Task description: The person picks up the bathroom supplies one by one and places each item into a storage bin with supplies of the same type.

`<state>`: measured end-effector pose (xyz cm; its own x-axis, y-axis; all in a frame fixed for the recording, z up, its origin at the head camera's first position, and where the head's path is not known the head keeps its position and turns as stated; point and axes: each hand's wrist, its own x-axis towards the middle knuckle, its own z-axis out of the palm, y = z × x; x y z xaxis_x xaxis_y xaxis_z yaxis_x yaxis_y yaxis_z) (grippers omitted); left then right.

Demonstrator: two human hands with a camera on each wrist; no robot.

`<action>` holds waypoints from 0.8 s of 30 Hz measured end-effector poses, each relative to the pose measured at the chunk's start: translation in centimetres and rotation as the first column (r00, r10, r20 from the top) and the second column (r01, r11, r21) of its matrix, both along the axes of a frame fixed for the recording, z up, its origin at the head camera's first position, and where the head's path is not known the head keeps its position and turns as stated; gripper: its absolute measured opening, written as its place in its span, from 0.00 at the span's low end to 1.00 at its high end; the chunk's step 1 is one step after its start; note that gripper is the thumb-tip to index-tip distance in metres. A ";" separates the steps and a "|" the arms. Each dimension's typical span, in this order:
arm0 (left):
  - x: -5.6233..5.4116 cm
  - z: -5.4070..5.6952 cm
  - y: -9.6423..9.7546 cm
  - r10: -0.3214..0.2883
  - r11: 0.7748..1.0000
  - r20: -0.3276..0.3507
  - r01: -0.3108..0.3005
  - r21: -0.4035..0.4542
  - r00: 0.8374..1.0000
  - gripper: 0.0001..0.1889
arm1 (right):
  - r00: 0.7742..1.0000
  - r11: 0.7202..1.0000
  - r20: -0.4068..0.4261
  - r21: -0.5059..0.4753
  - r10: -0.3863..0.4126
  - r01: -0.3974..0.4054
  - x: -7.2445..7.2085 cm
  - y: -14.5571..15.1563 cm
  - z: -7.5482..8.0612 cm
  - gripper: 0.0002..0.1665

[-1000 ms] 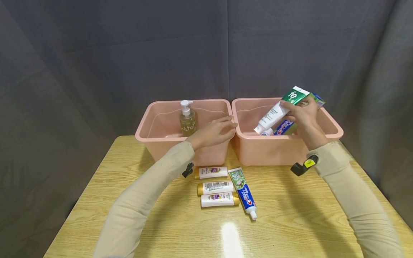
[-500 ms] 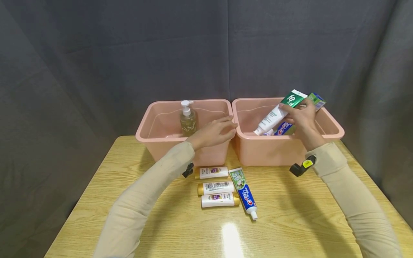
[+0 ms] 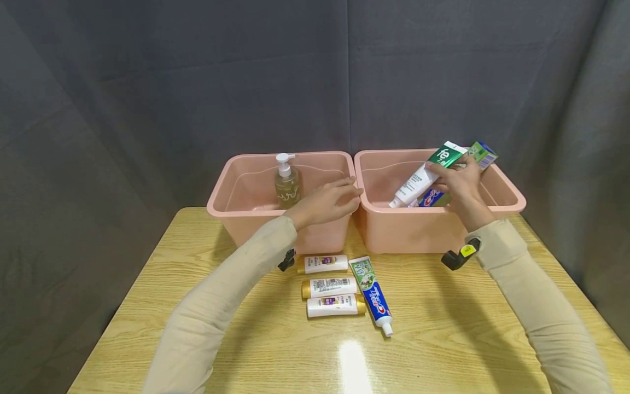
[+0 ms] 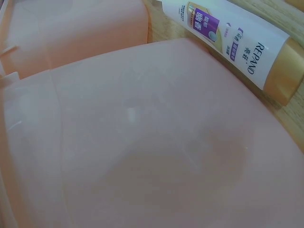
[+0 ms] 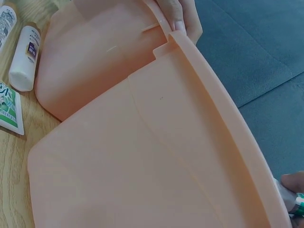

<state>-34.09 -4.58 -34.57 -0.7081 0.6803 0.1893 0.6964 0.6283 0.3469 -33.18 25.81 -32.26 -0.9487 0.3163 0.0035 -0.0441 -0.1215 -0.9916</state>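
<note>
Tube in white and green is in the right hand, pinched between thumb and fingers near its green end. It slants over the opening of the right bin, its white cap end low, close to the near wall, and its flat crimped end high; whether the cap touches anything inside cannot be told. Behind it, partly covered by the tube and the hand, Crest packaging shows in blue within the same bin. A green and blue box end sticks up at the back beyond the right hand; whether the two belong to one box is hidden.

The left hand rests with fingers extended over the rims where the two pink bins meet. Under its forearm side is the left bin, in which a pump bottle with a white head stands upright.

On the wooden surface, in front of the bins, lie three white bottles with gold caps: the far bottle just beside the left bin, the middle bottle and the near bottle close together. At their right, a Crest tube lies slantwise, its white cap nearest the person. A dark curtain hangs behind.
</note>
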 end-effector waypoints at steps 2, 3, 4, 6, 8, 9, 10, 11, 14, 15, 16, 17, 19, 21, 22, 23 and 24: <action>0.0 0.0 0.0 -0.001 1.000 -0.002 0.001 -0.005 1.000 0.25 | 1.000 1.000 0.009 0.026 -0.004 0.004 0.0 0.0 -0.1 0.30; 0.0 0.0 0.0 -0.001 1.000 -0.002 0.001 -0.005 1.000 0.25 | 1.000 0.999 0.014 0.037 -0.006 0.006 -0.1 0.1 -0.2 0.31; 0.1 0.0 0.0 0.000 1.000 -0.002 0.000 -0.008 1.000 0.25 | 1.000 0.999 0.022 0.049 -0.012 0.011 -0.1 0.0 -0.3 0.31; 0.1 0.0 -0.1 0.001 1.000 -0.001 -0.001 -0.011 1.000 0.25 | 1.000 0.998 0.020 0.054 -0.014 0.013 -0.1 0.0 -0.4 0.31; 0.2 0.0 -0.1 0.001 1.000 0.000 -0.001 -0.011 1.000 0.25 | 1.000 0.999 0.013 0.053 -0.013 0.013 -0.2 -0.1 -0.5 0.29; 0.2 0.1 -0.1 0.000 1.000 0.001 0.000 -0.008 1.000 0.25 | 1.000 0.999 0.009 0.049 -0.012 0.011 -0.2 -0.1 -0.6 0.28; 0.2 0.1 -0.1 -0.001 1.000 0.000 0.001 -0.007 1.000 0.25 | 1.000 0.999 0.006 0.049 -0.010 0.010 -0.2 -0.1 -0.6 0.28; 0.2 0.1 -0.1 -0.003 1.000 -0.001 0.003 -0.003 1.000 0.25 | 1.000 0.998 0.003 0.055 -0.009 0.009 -0.2 -0.1 -0.6 0.28; 0.1 0.1 -0.2 -0.007 1.000 -0.007 0.007 0.006 1.000 0.25 | 1.000 0.997 0.013 0.073 -0.006 0.005 -0.2 -0.2 -0.5 0.28; 0.1 0.1 -0.2 -0.006 1.000 -0.008 0.006 0.006 1.000 0.25 | 1.000 0.997 0.016 0.080 -0.006 0.004 -0.2 -0.2 -0.5 0.28; 0.0 0.1 -0.2 -0.007 1.000 -0.010 0.007 0.005 1.000 0.25 | 1.000 0.996 0.020 0.086 -0.006 0.004 -0.2 -0.2 -0.5 0.28; 0.0 0.1 -0.2 -0.007 1.000 -0.010 0.007 0.006 1.000 0.25 | 1.000 0.996 0.021 0.089 -0.006 0.004 -0.3 -0.2 -0.5 0.27; 0.0 0.1 -0.1 -0.008 1.000 -0.007 0.008 0.008 1.000 0.25 | 1.000 0.996 0.018 0.092 -0.009 0.007 -0.4 -0.2 -0.6 0.27; -0.1 0.0 -0.1 -0.008 1.000 -0.003 0.008 0.006 1.000 0.25 | 1.000 0.995 0.018 0.104 -0.017 0.015 -0.4 -0.2 -0.7 0.28; -0.1 0.0 -0.1 -0.008 1.000 -0.001 0.008 0.006 1.000 0.25 | 1.000 0.995 0.014 0.096 -0.020 0.019 -0.4 -0.2 -0.7 0.28; -0.1 0.0 0.0 -0.008 1.000 0.000 0.008 0.007 1.000 0.25 | 1.000 0.995 0.012 0.101 -0.023 0.021 -0.5 -0.1 -0.8 0.28; -0.1 0.0 0.0 -0.006 1.000 0.001 0.006 0.004 1.000 0.25 | 1.000 0.995 0.011 0.096 -0.025 0.024 -0.5 -0.1 -0.8 0.28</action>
<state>-34.19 -4.59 -34.59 -0.7043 0.6836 0.1916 0.6998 0.6229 0.3498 -33.68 25.66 -33.10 -0.9408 0.3381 0.0237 -0.0340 -0.0245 -0.9991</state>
